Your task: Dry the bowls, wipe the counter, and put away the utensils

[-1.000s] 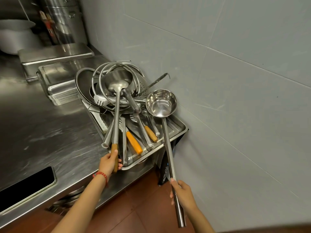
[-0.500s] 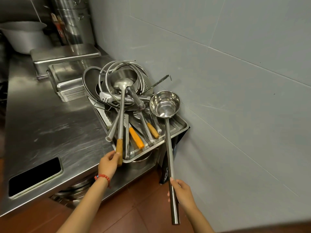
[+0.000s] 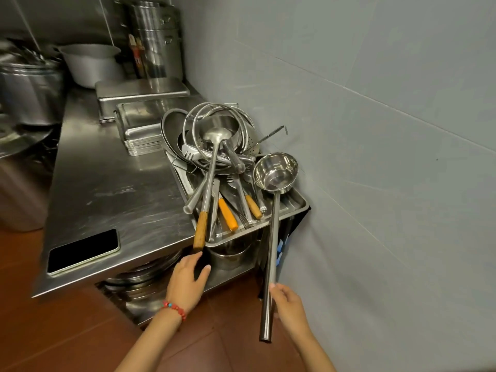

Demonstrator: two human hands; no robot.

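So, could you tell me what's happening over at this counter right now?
A person is putting utensils away into a steel tray at the wall end of the counter. The right hand grips the long handle of a deep steel ladle, its bowl over the tray's far right corner. The left hand is open just below the tray, off the wooden-handled ladle that lies on the pile with its handle overhanging the tray's front edge.
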